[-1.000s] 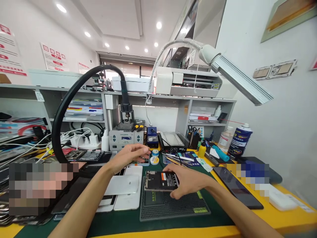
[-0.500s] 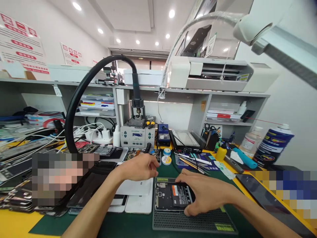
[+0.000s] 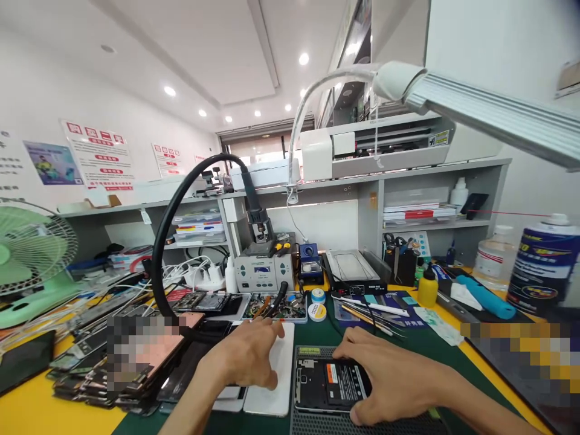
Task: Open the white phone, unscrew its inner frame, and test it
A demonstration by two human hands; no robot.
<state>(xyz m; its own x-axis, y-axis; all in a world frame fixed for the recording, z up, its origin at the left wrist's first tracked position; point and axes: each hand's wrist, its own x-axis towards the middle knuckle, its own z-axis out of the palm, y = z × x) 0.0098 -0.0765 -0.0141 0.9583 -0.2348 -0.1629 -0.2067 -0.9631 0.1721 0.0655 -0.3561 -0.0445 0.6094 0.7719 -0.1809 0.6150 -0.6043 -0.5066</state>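
My right hand (image 3: 394,377) grips an opened smartphone (image 3: 312,386) by its long edges, thumb on the near edge and fingers on the far one. The phone lies on a dark perforated mat (image 3: 312,423) with its battery (image 3: 347,382) and black inner cover exposed. To the left, my left hand (image 3: 249,356) hovers over or rests on a white phone panel (image 3: 267,402), thumb and fingers apart. Whether its fingertips touch the panel, I cannot tell.
Stacked phone parts (image 3: 136,386) crowd the left side below a thick black hose (image 3: 158,241). A hot-air station (image 3: 265,272) stands behind a parts tray (image 3: 299,308). Tweezers and tools (image 3: 369,317) lie beyond the mat. A spray can (image 3: 544,266) stands at the right.
The view has shifted, bringing a green fan in at the left. My left hand has spread its curled fingers over the white panel. My right hand keeps its grip on the phone.
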